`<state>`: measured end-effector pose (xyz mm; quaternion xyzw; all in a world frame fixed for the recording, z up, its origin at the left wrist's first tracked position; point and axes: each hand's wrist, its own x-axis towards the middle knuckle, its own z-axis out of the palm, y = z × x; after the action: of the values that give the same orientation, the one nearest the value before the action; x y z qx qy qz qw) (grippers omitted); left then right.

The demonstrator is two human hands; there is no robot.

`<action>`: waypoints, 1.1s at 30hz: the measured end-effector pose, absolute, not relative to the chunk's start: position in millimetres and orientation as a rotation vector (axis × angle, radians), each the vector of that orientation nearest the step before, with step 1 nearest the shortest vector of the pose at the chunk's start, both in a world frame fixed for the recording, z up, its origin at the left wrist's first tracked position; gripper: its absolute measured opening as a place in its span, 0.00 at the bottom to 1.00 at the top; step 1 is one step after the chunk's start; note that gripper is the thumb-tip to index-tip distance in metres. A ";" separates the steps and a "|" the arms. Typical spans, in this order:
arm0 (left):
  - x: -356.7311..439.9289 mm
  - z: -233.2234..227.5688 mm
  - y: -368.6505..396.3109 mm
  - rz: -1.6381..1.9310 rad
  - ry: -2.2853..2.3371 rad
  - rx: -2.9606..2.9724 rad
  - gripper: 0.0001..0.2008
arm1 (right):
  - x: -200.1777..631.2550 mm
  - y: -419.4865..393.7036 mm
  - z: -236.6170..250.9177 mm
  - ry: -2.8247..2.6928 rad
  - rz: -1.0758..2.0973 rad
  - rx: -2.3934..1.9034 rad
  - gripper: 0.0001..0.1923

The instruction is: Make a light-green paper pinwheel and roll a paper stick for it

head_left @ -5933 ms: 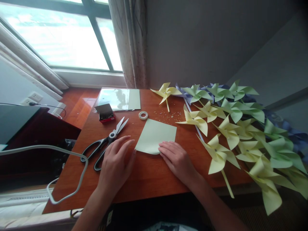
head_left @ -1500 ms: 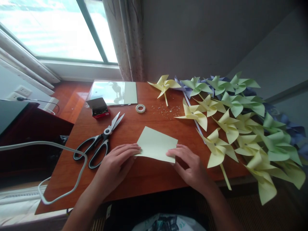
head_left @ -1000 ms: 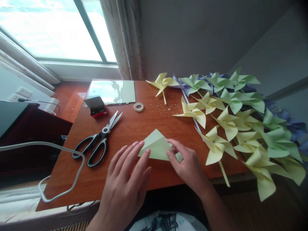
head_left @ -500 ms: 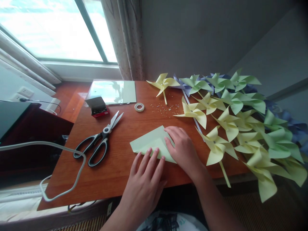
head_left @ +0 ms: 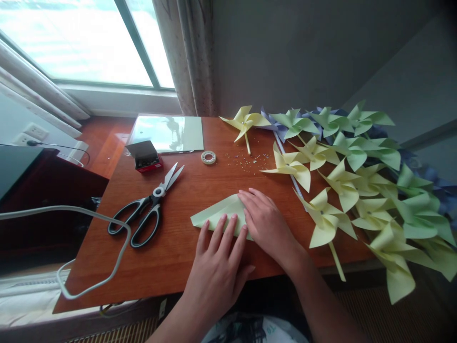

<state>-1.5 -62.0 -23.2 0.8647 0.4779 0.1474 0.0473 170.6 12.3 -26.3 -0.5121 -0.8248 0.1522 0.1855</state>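
Both my hands press flat on the folded paper (head_left: 214, 216), left hand (head_left: 219, 259) at its near edge, right hand (head_left: 266, 221) over its right end, fingers spread and gripping nothing. Its long axis runs left-right on the counter (head_left: 185, 257), tip pointing left. Pale green, creased. Scissors (head_left: 146, 214) lie left; pinwheels (head_left: 339, 190) crowd right.

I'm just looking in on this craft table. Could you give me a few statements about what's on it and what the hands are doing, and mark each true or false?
1. Both hands press flat on a pale green folded paper. True: the left hand and right hand rest on it.
2. The scissors are in the left hand. False: they lie on the table, untouched.
3. Paper pinwheels are heaped on the right side. True.
4. The tape roll sits on the paper. False: it lies apart, farther back.
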 end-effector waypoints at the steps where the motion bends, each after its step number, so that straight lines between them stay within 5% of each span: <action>1: -0.8 -22.7 -60.9 0.447 1.457 2.637 0.30 | 170.4 11.9 -25.3 -2.302 0.451 -1.434 0.24; 11: 4.0 -19.0 -61.1 0.472 1.441 2.640 0.28 | 164.5 20.2 -28.7 -1.748 0.731 -1.505 0.25; 22: -26.4 -3.1 -25.4 0.867 1.546 2.363 0.17 | 173.5 14.8 -6.9 -1.692 1.233 -1.374 0.10; 27: -36.5 -3.5 2.8 0.654 1.308 1.983 0.04 | 173.4 9.3 -0.7 -1.722 1.260 -1.340 0.05; 33: -35.2 -9.6 7.3 0.678 1.202 1.715 0.07 | 173.5 6.8 -2.1 -1.746 1.179 -1.349 0.04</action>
<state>-35.2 7.3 -9.6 0.6945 0.4867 0.2745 0.4532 173.5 6.8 -2.1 -0.5118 -0.6624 0.4476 0.3146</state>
